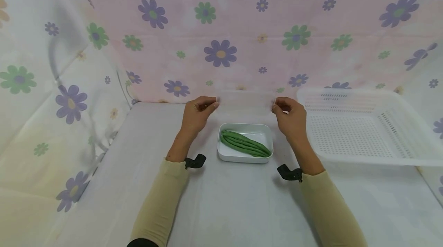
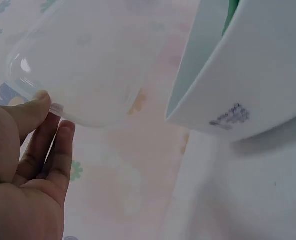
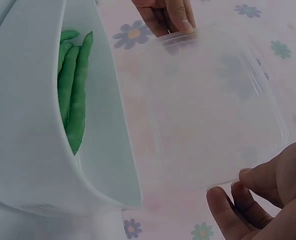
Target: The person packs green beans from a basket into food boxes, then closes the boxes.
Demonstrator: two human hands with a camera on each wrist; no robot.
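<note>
Between my two hands is a clear plastic lid, held in the air just behind a white rectangular container. My left hand pinches the lid's left edge between thumb and fingers, as the left wrist view also shows. At the opposite edge, my right hand pinches the lid the same way. Several long green beans lie in a bundle inside the uncovered container. Small dark print marks the container's outer wall in the left wrist view.
On the right stands a large white perforated basket, close to my right forearm. A white cloth covers the table. Flower-printed curtains rise behind and at both sides. A pale cable shape shows through the left curtain.
</note>
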